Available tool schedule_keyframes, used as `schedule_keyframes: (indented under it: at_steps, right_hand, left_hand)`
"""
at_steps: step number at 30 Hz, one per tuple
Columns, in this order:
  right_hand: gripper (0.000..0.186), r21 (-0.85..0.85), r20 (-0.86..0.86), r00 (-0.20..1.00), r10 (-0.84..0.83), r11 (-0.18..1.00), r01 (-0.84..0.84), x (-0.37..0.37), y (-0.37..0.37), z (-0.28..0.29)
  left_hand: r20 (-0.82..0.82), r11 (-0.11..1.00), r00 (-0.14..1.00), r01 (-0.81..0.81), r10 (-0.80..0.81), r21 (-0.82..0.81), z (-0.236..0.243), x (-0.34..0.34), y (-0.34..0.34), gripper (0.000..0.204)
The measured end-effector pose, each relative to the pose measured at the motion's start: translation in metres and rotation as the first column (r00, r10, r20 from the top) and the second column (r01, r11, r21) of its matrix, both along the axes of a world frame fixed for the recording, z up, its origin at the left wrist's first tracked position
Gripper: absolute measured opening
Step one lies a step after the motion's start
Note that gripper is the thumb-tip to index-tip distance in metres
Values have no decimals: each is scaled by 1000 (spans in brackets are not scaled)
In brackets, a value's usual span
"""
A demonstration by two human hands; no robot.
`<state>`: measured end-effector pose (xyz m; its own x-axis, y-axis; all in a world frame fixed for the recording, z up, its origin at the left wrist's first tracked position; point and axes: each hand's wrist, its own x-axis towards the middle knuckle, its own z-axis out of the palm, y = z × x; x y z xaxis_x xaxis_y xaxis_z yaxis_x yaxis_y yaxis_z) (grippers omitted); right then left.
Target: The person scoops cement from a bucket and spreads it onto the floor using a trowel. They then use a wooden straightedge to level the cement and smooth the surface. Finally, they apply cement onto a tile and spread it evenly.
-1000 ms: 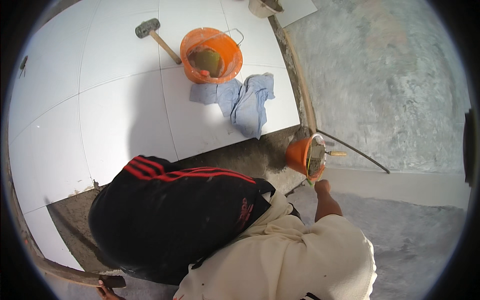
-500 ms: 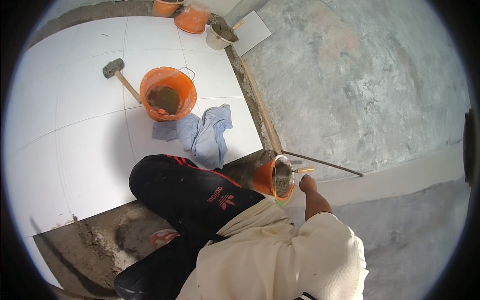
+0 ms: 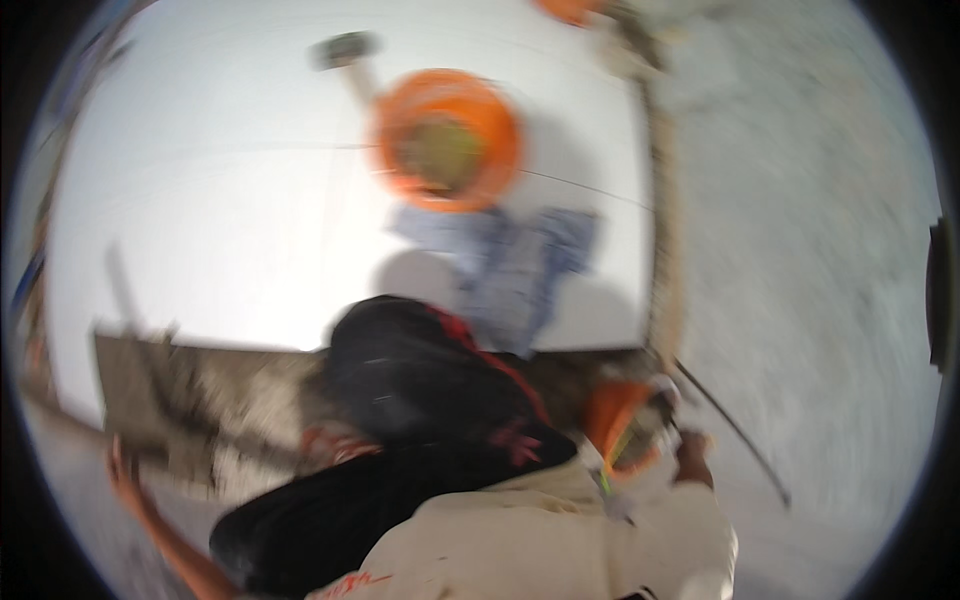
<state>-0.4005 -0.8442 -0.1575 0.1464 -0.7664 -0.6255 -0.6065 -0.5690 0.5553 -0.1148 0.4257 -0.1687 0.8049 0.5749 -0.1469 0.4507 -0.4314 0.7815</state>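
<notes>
The view is smeared by motion. At the lower right, my right hand is closed at the mouth of a small orange bucket of grey mortar, where a trowel's handle sticks out; the blur hides the fingers' details. The bucket leans beside my knee. My left hand reaches out at the far left, by a long pale bar. Whether its fingers grip that bar I cannot tell.
Ahead, a larger orange bucket with murky contents stands on white tiles, between a mallet and a crumpled blue cloth. Rough mortar bed borders the tiles. A dark rod lies on the grey floor at right.
The view has swung leftward, so the scene sits further right. My right hand has moved in to the trowel handle at the small bucket. My left hand has come into view.
</notes>
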Motion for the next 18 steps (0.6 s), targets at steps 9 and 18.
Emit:
schedule_keyframes:
  at_steps: [9, 18]
  right_hand:
    - [58, 8, 509, 793, 334, 920, -393, 176, 254, -101]
    - [56, 71, 575, 728, 373, 863, -499, 214, 259, -99]
  left_hand:
    - [215, 906, 883, -384, 417, -181, 77, 140, -111, 52]
    - [299, 857, 809, -433, 506, -279, 49, 111, -151, 51]
